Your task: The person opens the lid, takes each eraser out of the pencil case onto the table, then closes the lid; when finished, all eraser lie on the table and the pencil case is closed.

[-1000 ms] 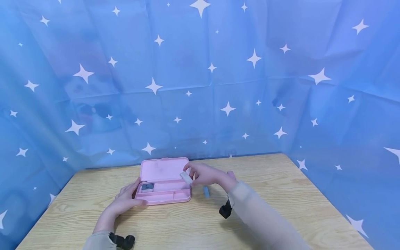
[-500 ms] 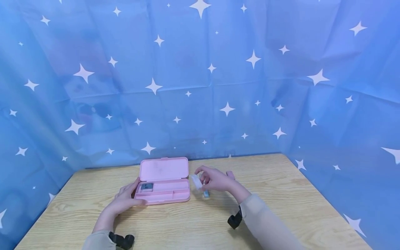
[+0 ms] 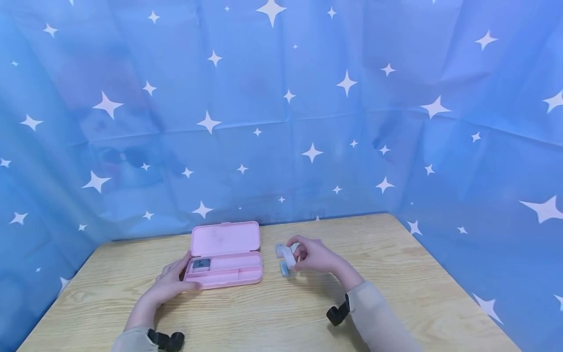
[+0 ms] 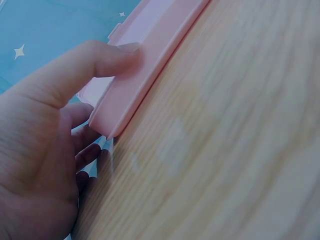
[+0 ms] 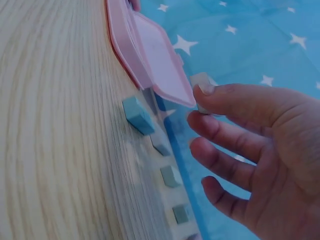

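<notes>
A pink pencil case (image 3: 249, 275) lies with its lid raised on the wooden table. My left hand (image 3: 169, 282) grips its left end, the thumb (image 4: 117, 59) over the front rim and the fingers at the side. In the case's left compartment sits a white block with a dark top (image 3: 201, 264). To the right of the case, my right hand (image 3: 318, 255) pinches a small white eraser (image 5: 202, 80) between thumb and fingertips. Just by it in the head view are a blue eraser (image 3: 284, 269) and a pale grey one (image 3: 279, 250), both on the table.
Several small blocks form a row in the right wrist view, among them a teal one (image 5: 171, 176) and a greenish one (image 5: 181, 213). A blue star-patterned curtain (image 3: 264, 161) hangs behind the table (image 3: 246, 318). Each wrist wears a black camera.
My right hand has moved right, from over the pencil case to above the loose erasers, still holding the white one. The pale grey eraser has come into sight. My left hand stays put.
</notes>
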`<state>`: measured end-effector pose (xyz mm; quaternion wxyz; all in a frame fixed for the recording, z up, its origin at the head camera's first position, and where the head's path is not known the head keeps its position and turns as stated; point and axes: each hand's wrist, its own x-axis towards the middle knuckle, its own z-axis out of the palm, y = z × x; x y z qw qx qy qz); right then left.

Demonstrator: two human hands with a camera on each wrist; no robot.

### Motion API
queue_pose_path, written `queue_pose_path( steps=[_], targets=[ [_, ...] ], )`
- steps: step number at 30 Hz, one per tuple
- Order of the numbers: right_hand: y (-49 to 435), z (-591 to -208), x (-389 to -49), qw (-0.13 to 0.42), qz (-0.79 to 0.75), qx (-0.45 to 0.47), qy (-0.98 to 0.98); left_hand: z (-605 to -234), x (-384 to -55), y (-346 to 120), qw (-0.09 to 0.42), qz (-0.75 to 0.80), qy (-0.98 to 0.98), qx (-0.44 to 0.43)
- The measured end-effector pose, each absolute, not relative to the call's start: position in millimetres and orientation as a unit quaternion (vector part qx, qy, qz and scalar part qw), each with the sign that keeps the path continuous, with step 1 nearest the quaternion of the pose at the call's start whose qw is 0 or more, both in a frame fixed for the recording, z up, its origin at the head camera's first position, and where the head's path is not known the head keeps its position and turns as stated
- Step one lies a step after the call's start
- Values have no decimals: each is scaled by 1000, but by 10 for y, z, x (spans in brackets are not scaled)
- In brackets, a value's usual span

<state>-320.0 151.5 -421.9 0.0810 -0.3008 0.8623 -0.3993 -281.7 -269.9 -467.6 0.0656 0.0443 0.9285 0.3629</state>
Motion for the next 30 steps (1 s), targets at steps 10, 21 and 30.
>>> queue_pose_path(
  steps=[10,21,30],
  targets=[
    [1658,-4251,-3203,99,-416,-274,861,-4667,-2807,-2691,72,367,926,47],
    [1728,-4379,-3238,92,-414,-269,865,-4632,-2795,-2680,71,361,928,49],
    [1718,-4488,-3256,90,-423,-244,868,-4628,-2786,-2675,68,367,926,48]
  ],
)
